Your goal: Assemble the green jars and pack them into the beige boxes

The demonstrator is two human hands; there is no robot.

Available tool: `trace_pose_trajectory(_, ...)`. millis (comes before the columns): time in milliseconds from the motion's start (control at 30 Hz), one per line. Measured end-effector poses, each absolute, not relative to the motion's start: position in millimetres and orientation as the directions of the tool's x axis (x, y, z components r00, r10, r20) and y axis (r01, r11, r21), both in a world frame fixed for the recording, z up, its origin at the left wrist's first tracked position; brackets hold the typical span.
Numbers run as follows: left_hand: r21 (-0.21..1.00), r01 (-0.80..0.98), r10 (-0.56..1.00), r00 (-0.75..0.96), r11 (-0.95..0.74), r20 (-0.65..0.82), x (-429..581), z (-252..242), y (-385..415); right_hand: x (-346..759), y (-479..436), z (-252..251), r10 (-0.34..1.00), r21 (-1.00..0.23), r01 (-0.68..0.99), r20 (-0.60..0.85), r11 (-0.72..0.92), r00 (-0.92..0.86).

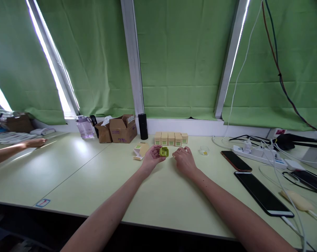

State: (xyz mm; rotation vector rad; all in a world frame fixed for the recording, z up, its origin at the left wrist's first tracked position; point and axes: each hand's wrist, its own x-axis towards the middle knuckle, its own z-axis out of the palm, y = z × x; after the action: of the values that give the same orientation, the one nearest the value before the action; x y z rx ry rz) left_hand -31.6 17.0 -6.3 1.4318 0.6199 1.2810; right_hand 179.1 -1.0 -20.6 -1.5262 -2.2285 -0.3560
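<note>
My left hand (150, 159) grips a small olive-green square case (164, 152) with a hollow inside, held just above the table. Close to its right side is my right hand (184, 159), fingers curled and pinched together; anything small between the fingertips is too tiny to name. An opened small cardboard box (141, 151) lies on its side left of my left hand. Behind both hands stands a row of several small tan boxes (171, 139) with green labels. A clear plastic piece (204, 151) with a yellow spot rests right of my right hand.
A black cylinder (142, 126), brown cartons (123, 128) and a purple bottle (84, 127) stand along the back. Phones (263, 193), a power strip (259, 156) and loose cables crowd the right. Another person's hand (35, 142) rests at the far left.
</note>
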Motion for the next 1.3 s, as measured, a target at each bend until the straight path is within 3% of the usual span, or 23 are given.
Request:
trace_pose_trajectory(133,0.916,-0.258,0.886,0.274,-0.306,0.373,-31,-5,17,187,-15,-22,0.764,-0.164,0.901,0.603,0.401,-0.230)
trace_pose_trajectory(267,0.915,-0.251,0.883,0.277,-0.315,0.379,-30,-4,15,188,-23,-27,0.755,-0.452,0.800,0.655,0.393,-0.001)
trace_pose_trajectory(367,0.916,-0.242,0.877,0.287,-0.321,0.384,-29,-6,13,188,-21,-32,0.819,-0.704,0.602,0.556,0.376,0.139)
trace_pose_trajectory(467,0.917,-0.232,0.875,0.292,-0.326,0.385,-28,-8,12,190,-17,-34,0.867,-0.860,0.297,0.472,0.414,0.161)
trace_pose_trajectory(567,0.920,-0.217,0.877,0.293,-0.327,0.381,-27,-9,11,193,-16,-29,0.885,-0.895,0.070,0.447,0.441,0.134)
trace_pose_trajectory(833,0.925,-0.192,0.873,0.311,-0.329,0.375,-25,-10,7,190,-34,-6,0.911,-0.907,-0.120,0.388,0.405,0.141)
trace_pose_trajectory(1000,0.920,-0.186,0.866,0.315,-0.344,0.387,-23,-11,6,186,-41,-2,0.955,-0.914,-0.278,0.279,0.296,0.099)
trace_pose_trajectory(1300,0.916,-0.170,0.847,0.348,-0.364,0.401,-21,-10,0,185,-43,-3,0.971,-0.913,-0.330,0.221,0.239,0.091)
